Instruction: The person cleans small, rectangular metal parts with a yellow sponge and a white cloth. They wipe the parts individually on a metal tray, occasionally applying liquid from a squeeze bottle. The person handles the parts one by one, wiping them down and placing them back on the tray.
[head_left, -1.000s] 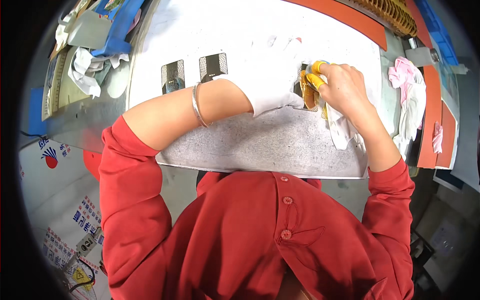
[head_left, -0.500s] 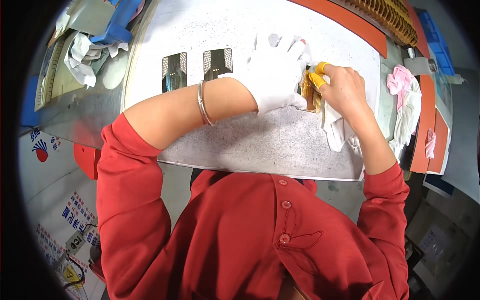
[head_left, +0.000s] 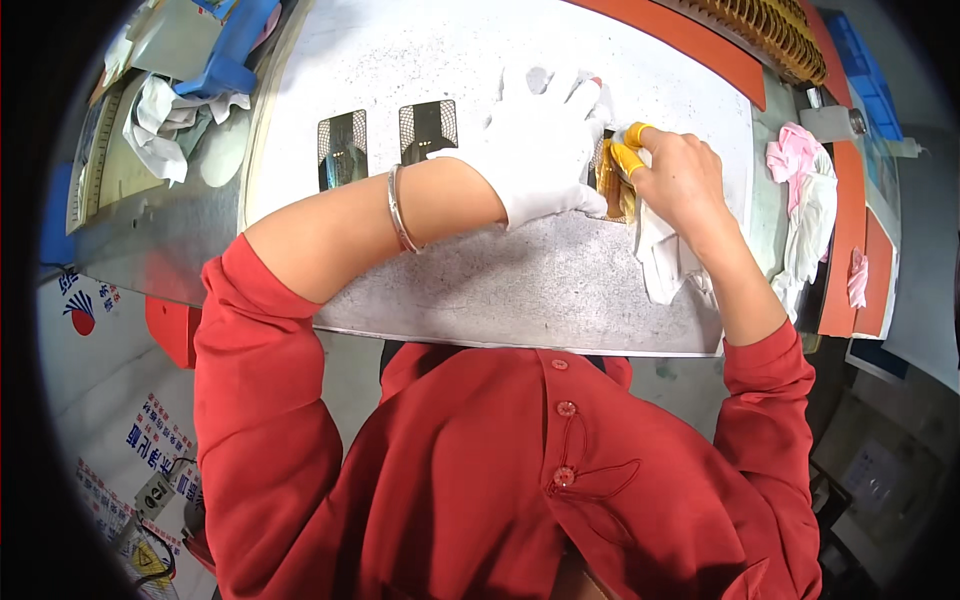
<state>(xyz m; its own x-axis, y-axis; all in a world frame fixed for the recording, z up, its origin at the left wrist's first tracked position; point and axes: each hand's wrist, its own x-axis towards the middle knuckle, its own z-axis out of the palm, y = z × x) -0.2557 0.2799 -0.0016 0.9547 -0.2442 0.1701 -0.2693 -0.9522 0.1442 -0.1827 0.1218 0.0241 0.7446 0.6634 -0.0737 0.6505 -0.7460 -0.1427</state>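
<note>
My left hand (head_left: 545,140), in a white glove with fingers spread, lies flat on the worktable (head_left: 480,290). It presses beside a dark, mesh-edged flat panel with a gold-coloured film (head_left: 611,190) on it. Yellow finger cots cover the thumb and fingertips of my right hand (head_left: 680,175), which pinch together at the film's upper right edge; the exact grip is partly hidden. A white cloth (head_left: 657,255) lies under my right wrist. Two similar dark panels, one at the left (head_left: 342,150) and another nearer my glove (head_left: 428,130), lie flat, partly covered by my left forearm.
A blue holder (head_left: 235,60) and crumpled white paper (head_left: 155,125) sit at the far left. Along the right are pink and white cloths (head_left: 800,180), an orange-red board (head_left: 845,230) and a clear bottle (head_left: 835,123). A brown ridged rack (head_left: 770,35) stands at the back right.
The whole view has shifted slightly. Both hands stay at the same panel, with my right fingertips still at the gold-coloured film's edge.
</note>
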